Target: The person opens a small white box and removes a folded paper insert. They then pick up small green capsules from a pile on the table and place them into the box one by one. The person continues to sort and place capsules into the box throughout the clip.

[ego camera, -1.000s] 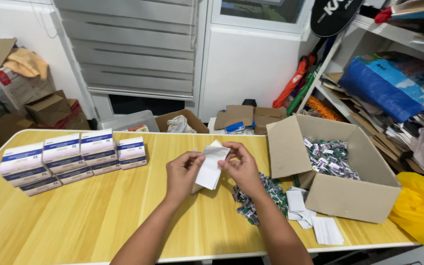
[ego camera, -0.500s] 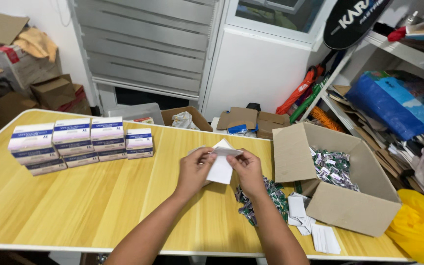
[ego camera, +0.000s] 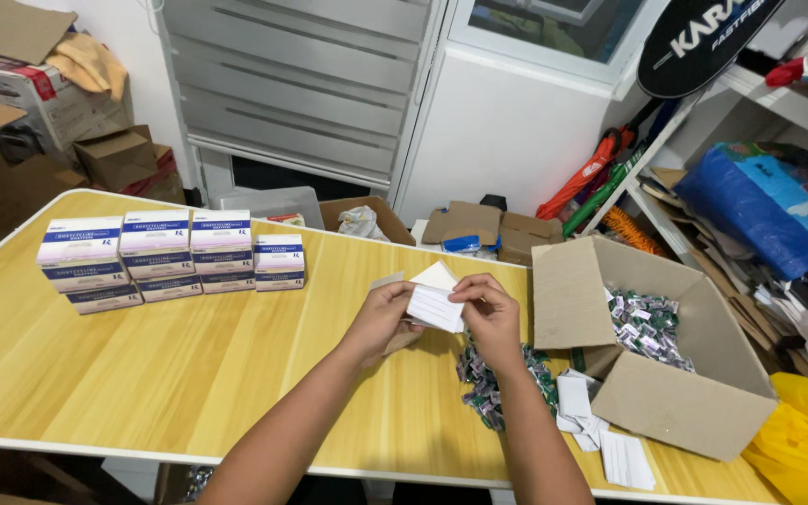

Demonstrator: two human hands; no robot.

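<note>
Both hands hold a small flat white carton [ego camera: 434, 301] above the wooden table [ego camera: 142, 374]. My left hand [ego camera: 383, 320] grips its left side from below. My right hand [ego camera: 488, 316] pinches its right edge with thumb and fingers. Under my right forearm lies a pile of small green and purple blister packs [ego camera: 486, 383]. Several folded white leaflets [ego camera: 600, 435] lie beside the pile, near the table's front edge.
Stacked white and blue boxes [ego camera: 170, 257] stand in rows at the table's left. An open cardboard box [ego camera: 675, 374] holding more blister packs sits at the right. Cardboard cartons, a yellow bag [ego camera: 806, 440] and cluttered shelves surround the table.
The view has shifted slightly. My hands have kept the white carton between them and turned it, with the right hand now pinching its right edge.
</note>
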